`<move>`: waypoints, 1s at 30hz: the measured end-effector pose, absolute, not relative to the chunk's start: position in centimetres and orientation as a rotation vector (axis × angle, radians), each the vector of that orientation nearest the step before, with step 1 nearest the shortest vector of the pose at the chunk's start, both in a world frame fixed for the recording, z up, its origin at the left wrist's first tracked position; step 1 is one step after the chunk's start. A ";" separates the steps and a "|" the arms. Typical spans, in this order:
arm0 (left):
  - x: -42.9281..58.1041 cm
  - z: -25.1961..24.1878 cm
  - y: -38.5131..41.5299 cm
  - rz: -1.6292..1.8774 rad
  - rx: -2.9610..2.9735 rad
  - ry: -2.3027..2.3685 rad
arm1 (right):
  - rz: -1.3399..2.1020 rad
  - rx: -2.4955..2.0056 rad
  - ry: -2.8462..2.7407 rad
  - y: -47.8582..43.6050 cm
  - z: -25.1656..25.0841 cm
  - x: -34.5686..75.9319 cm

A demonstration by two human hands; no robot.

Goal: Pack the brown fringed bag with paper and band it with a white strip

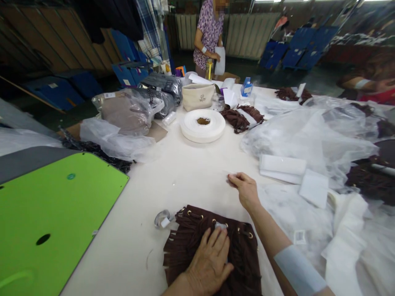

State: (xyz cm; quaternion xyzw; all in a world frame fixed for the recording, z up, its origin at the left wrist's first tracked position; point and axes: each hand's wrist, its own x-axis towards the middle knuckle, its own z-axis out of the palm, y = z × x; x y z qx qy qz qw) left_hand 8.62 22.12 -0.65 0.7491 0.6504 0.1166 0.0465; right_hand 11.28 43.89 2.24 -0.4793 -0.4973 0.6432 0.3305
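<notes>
One white table (148, 185), brown fringed bag (243, 255) on it; blue crates (304, 39) beyond.

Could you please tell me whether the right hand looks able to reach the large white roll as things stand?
Probably yes: nothing seems to stand between the right hand and the large white roll, though that hand may be pinching something.

Looks out from the wearer's head, facing forward and tipped down over a wide white table (145, 189). Sits close above the bare left hand (211, 259), the bare right hand (243, 189) and a soft dark brown fringed piece with gold rings (243, 257). Reaches past a big flat white roll (191, 124) to a far-off person in a purple flowered top (210, 33). Cuts off a bright green flat board (70, 205) at the left edge.
</notes>
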 end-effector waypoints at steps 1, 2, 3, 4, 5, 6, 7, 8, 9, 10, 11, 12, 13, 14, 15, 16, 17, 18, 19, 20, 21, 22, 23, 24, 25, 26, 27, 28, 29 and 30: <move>8.7 -0.5 22.1 0.361 2.275 1.985 | 1.684 -1.229 -1.283 43.9 3.2 11.4; 8.7 -0.5 22.1 0.370 2.260 1.984 | 1.689 -1.201 -1.274 43.6 4.1 11.7; 8.7 -0.5 22.1 0.379 2.242 1.978 | 1.696 -1.169 -1.276 43.2 5.0 12.1; 8.8 -0.6 22.1 0.387 2.218 1.972 | 1.700 -1.138 -1.289 42.5 5.8 12.7; 8.8 -0.7 22.1 0.393 2.189 1.963 | 1.692 -1.115 -1.320 41.5 6.6 13.5; 8.8 -0.8 22.1 0.399 2.156 1.952 | 1.673 -1.108 -1.375 40.3 7.3 14.4; 8.8 -0.9 22.2 0.408 2.122 1.938 | 1.640 -1.114 -1.450 38.8 7.8 15.4; 8.8 -0.9 22.2 0.421 2.087 1.923 | 1.596 -1.126 -1.537 37.1 8.1 16.5; 8.8 -0.9 22.3 0.447 2.046 1.916 | 1.557 -1.139 -1.635 35.2 8.0 17.7; 8.7 -0.9 22.3 0.479 2.006 1.904 | 1.525 -1.123 -1.719 33.3 7.7 18.8; 8.6 -0.9 22.3 0.514 1.975 1.881 | 1.513 -1.086 -1.798 31.5 7.1 19.8; 8.5 -0.8 22.3 0.541 1.955 1.848 | 1.500 -1.041 -1.878 29.7 6.3 20.7; 8.2 -0.7 22.2 0.554 1.950 1.799 | 1.470 -0.993 -1.947 28.2 5.3 21.4; 8.0 -0.7 22.1 0.549 1.955 1.743 | 1.419 -0.940 -2.016 26.9 4.3 22.0; 7.7 -0.7 22.0 0.526 1.962 1.693 | 1.323 -0.863 -2.062 25.9 3.5 22.4; 7.5 -0.8 21.9 0.493 1.964 1.657 | 1.202 -0.772 -2.091 25.3 2.8 22.7; 7.2 -0.9 21.8 0.465 1.955 1.641 | 1.069 -0.670 -2.112 24.9 2.3 22.9; 7.0 -1.0 21.7 0.445 1.939 1.633 | 0.929 -0.572 -2.128 24.8 2.1 23.0; 6.9 -1.1 21.6 0.438 1.921 1.628 | 0.795 -0.483 -2.147 24.8 2.1 23.0; 6.8 -1.2 21.5 0.447 1.903 1.624 | 0.672 -0.418 -2.174 24.9 2.3 23.0; 6.8 -1.3 21.6 0.472 1.888 1.619 | 0.564 -0.371 -2.216 25.0 2.6 23.0; 6.8 -1.3 21.6 0.513 1.878 1.608 | 0.468 -0.341 -2.258 25.0 2.8 23.0; 6.9 -1.3 21.7 0.575 1.868 1.607 | 0.386 -0.321 -2.288 25.0 3.0 23.1; 7.0 -1.2 21.8 0.650 1.855 1.619 | 0.327 -0.311 -2.310 24.8 3.0 23.2; 7.0 -1.1 21.9 0.725 1.846 1.636 | 0.296 -0.311 -2.329 24.5 3.0 23.3; 7.1 -0.9 22.0 0.788 1.840 1.656 | 0.287 -0.322 -2.344 24.2 2.8 23.4; 7.2 -0.7 22.1 0.831 1.839 1.674 | 0.295 -0.335 -2.352 23.9 2.5 23.6; 7.3 -0.6 22.1 0.854 1.843 1.690 | 0.314 -0.346 -2.354 23.6 2.3 23.7; 7.3 -0.4 22.1 0.860 1.851 1.701 | 0.338 -0.354 -2.352 23.3 2.0 23.9; 7.3 -0.3 22.1 0.857 1.859 1.701 | 0.364 -0.359 -2.346 23.1 1.9 24.0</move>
